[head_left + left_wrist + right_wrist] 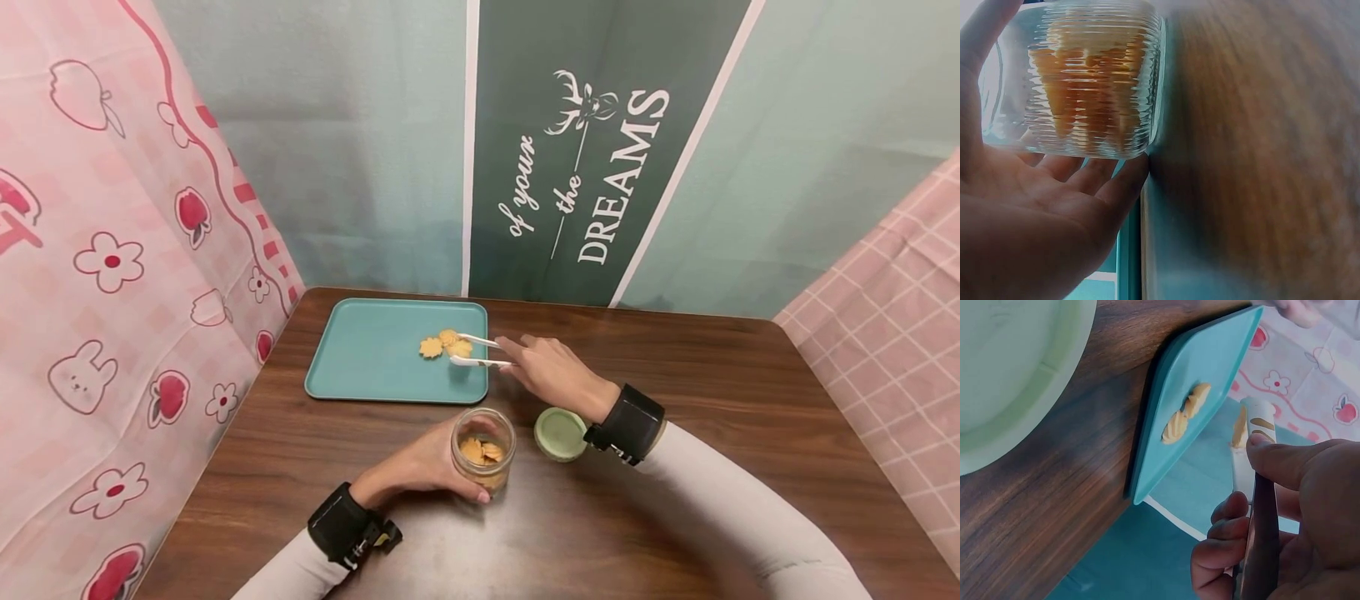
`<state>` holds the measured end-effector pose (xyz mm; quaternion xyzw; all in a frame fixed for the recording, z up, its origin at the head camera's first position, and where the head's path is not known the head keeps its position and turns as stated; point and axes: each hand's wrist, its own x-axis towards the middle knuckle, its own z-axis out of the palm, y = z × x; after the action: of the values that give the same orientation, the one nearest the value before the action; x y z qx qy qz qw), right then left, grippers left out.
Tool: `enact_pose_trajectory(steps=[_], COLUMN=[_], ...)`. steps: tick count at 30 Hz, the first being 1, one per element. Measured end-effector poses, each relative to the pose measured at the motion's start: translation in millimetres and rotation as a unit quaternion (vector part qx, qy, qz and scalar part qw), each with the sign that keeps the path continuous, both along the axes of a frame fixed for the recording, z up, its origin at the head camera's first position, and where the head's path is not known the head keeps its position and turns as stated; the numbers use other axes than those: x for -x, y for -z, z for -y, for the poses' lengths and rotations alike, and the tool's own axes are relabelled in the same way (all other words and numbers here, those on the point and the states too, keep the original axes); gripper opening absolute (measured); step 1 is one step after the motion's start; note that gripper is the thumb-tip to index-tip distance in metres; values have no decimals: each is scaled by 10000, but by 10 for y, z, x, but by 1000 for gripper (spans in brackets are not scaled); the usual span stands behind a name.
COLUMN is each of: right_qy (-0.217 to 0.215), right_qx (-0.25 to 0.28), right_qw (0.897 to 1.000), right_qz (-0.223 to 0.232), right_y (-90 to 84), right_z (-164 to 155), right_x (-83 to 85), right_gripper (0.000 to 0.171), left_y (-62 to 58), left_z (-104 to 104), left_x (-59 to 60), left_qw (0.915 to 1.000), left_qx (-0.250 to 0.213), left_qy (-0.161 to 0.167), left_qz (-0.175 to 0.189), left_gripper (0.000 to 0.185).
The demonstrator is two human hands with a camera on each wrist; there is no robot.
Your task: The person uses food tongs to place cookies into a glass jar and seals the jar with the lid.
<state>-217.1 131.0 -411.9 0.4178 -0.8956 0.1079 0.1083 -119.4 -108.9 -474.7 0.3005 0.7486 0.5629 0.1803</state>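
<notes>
My left hand grips a ribbed glass jar that stands open on the table and holds several orange cookies. In the left wrist view the jar lies against my fingers. My right hand pinches white tongs over the right part of a teal tray. A leaf-shaped cookie sits between the tong tips. Two more cookies lie on the tray beside it. The right wrist view shows the tongs, the cookie at their tip and the tray.
A pale green lid lies on the brown wooden table just right of the jar, under my right wrist. Patterned cloth walls close in the left, back and right sides. The lid fills the upper left of the right wrist view.
</notes>
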Motion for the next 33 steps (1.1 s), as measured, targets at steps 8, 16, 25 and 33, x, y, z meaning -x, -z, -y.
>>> enact_pose_trajectory(steps=[8,16,25,33], right_qy=[-15,-41,-79,-240], right_qx=[12,-43,-25,66], right_qw=[10000,10000,9999,9995], right_qz=[-43,25,-98,-203], right_y=[-99,-160,-285,-365], right_z=[-81,-150,-244,-301], right_x=[-117,-235,-369,-485], right_gripper=[36,41,44,48], left_y=[-4,7,3,5], left_z=[14,18,9,-1], left_x=[-9,-9,-5,9], left_qw=[10000,9999,9999,10000], left_qx=[-97,-133,-130,-52], left_qy=[21,16,35,28], left_qz=[-15,-29,-18,-36], left_gripper=[89,89,88,88])
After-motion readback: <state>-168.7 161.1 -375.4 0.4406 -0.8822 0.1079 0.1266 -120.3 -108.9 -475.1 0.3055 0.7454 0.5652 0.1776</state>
